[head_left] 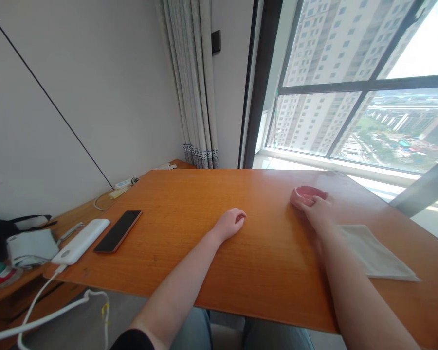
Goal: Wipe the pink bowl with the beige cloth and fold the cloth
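A small pink bowl [298, 198] rests on the right part of the wooden table [190, 194]. My right hand [318, 210] grips its near right rim, thumb and fingers closed on the edge. Under and beside my right forearm lies a folded pale cloth [377, 255]. My left hand [232, 222] rests on the middle of the table, its fingers curled in loosely, and nothing shows in it. A wide stretch of tabletop lies between the left hand and the bowl.
On the table's left side lie a black-screened phone [118, 231] and a white power bank [82, 241] with a white cable [40, 291]. A power strip [123, 183] sits by the wall. A large window [350, 121] stands beyond the right edge.
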`<state>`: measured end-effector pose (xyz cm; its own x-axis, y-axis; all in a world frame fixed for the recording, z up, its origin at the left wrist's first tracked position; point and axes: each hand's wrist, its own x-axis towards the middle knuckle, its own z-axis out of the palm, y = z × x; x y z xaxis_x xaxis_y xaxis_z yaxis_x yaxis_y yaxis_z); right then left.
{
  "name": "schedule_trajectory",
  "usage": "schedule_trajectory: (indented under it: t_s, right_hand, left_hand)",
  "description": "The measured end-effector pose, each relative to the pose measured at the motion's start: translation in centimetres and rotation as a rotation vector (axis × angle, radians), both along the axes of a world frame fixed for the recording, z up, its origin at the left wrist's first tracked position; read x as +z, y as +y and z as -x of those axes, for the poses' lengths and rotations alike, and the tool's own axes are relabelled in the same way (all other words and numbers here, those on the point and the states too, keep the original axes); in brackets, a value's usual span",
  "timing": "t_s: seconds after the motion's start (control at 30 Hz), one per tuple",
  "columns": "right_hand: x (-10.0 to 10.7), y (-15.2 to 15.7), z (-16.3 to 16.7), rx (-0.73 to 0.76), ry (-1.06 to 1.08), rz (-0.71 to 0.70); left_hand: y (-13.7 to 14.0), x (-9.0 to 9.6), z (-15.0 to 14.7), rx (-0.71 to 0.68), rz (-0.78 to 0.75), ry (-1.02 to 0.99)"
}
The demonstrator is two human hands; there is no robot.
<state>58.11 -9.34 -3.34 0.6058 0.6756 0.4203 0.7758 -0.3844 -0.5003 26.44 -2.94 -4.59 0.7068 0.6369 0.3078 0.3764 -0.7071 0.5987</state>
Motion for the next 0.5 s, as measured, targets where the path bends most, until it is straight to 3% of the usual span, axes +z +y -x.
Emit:
schedule_trajectory:
  t_s: [0.13, 0.23, 0.37, 0.5]
  right_hand:
    - [2.2, 1.0, 7.7, 0.367, 0.016, -0.111]
    - [2.4, 0.9, 13.7, 0.644, 0.117, -0.068]
    - [1.8, -0.3, 18.1, 0.870, 0.150, -0.041]
    - [1.9, -1.0, 18.3, 0.930, 0.207, 0.034]
  left_hand:
    - [-1.0, 2.1, 0.3, 0.071, -0.294, -0.066]
    - [-1.6, 4.0, 1.0, 0.044, -0.413, 0.009]
    - [-1.6, 4.6, 3.3, -0.062, -0.395, 0.202]
    - [-0.3, 3.9, 8.2, 0.117, -0.314, 0.262]
